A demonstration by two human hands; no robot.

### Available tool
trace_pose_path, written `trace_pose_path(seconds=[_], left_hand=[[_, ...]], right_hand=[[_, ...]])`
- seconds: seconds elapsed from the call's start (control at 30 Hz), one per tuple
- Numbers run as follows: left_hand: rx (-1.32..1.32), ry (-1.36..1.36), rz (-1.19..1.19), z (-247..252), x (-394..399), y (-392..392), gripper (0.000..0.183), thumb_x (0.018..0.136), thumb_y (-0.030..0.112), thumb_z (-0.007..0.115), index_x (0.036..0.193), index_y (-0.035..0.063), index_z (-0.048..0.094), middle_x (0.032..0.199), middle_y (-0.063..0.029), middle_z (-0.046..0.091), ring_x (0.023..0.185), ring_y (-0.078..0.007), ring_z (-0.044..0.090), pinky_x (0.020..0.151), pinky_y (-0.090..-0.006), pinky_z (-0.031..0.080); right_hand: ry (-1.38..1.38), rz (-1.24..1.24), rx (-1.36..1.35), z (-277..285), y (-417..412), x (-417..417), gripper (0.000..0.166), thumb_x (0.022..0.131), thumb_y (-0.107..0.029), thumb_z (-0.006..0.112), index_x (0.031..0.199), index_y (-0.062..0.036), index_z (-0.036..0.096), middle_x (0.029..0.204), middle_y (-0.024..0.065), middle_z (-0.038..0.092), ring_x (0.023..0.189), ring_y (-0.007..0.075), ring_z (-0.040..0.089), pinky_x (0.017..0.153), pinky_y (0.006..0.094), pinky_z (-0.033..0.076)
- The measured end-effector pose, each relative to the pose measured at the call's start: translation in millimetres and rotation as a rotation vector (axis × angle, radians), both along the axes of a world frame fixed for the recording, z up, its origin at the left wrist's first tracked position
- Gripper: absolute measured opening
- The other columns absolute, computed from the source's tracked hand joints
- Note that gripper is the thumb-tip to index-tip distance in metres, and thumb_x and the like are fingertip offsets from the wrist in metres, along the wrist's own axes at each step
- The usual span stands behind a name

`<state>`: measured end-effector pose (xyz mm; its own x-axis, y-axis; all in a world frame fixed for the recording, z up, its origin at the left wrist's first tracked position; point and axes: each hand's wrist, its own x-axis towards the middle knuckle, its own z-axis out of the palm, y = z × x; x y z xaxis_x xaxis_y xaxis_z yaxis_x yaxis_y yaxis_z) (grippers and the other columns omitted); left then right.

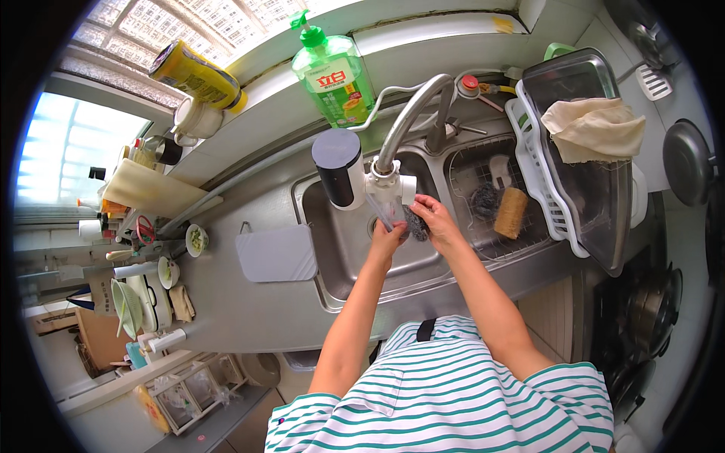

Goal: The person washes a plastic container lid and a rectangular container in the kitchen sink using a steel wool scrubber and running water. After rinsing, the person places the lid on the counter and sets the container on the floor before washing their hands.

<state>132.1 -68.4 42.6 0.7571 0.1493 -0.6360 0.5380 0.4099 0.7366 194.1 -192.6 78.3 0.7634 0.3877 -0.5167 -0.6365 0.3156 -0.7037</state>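
Both hands are over the left basin [362, 277] of a stainless steel double sink, just below a tap [416, 107] with a white-and-black attachment [338, 170]. My right hand [439, 223] grips a grey steel wool scourer [416, 223]. Close beside it, my left hand [389, 244] is closed around a thin, shiny, partly see-through object [380, 212]. The attachment and my fingers partly hide that object, so its kind is unclear. Its upper end lies directly under the tap outlet, and the scourer is next to it.
In the right basin, a wire rack [481, 243] bears a loofah-like scrubber [511, 213] and another scourer [485, 199]. A grey cutting board [276, 253] lies left of the sink. Behind stands a green soap bottle [334, 85]. A white dish rack [544, 175] with a dark tray [589, 192] stands right.
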Motion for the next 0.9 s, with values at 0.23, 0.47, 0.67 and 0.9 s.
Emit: trace_pose_path(seconds=[0.23,0.47,0.67,0.9], left_hand=[[-0.184,-0.020,0.069,7.1,-24.7,20.8,0.055,0.078,-0.007,0.044,0.128,0.0090,0.025,0.108,-0.0087,0.050,0.096,-0.0179,0.052,0.085,-0.0321,0.043],[-0.186,-0.059,-0.164,-0.1,-31.9,33.3,0.062,0.073,-0.014,0.042,0.127,0.0111,0.026,0.113,-0.0087,0.047,0.097,-0.0184,0.052,0.083,-0.0304,0.043],[-0.394,-0.081,0.153,14.2,-42.5,33.4,0.065,0.067,-0.018,0.038,0.124,0.0096,0.029,0.117,-0.0113,0.045,0.107,-0.0215,0.048,0.089,-0.0353,0.043],[-0.285,-0.050,0.061,19.1,-49.2,39.6,0.064,0.066,-0.018,0.035,0.125,0.0065,0.027,0.116,-0.0116,0.045,0.104,-0.0259,0.050,0.092,-0.0404,0.041]], right_hand=[[-0.726,0.191,-0.503,-14.0,23.9,-11.4,0.015,0.074,-0.011,0.060,0.087,-0.0037,0.063,0.081,0.0060,0.058,0.078,0.0168,0.054,0.071,0.0281,0.043],[-1.192,0.441,-0.656,-13.5,38.6,-18.5,0.013,0.069,-0.009,0.059,0.079,-0.0046,0.065,0.079,0.0113,0.061,0.076,0.0276,0.057,0.071,0.0346,0.045],[-0.773,0.344,-0.737,-8.4,30.4,-9.5,0.016,0.070,-0.011,0.061,0.084,-0.0032,0.065,0.086,0.0106,0.062,0.076,0.0218,0.060,0.068,0.0285,0.046],[-0.806,0.154,-0.482,-9.1,94.6,-33.1,0.016,0.070,-0.012,0.063,0.083,-0.0027,0.065,0.082,0.0102,0.062,0.073,0.0230,0.059,0.067,0.0306,0.046]])
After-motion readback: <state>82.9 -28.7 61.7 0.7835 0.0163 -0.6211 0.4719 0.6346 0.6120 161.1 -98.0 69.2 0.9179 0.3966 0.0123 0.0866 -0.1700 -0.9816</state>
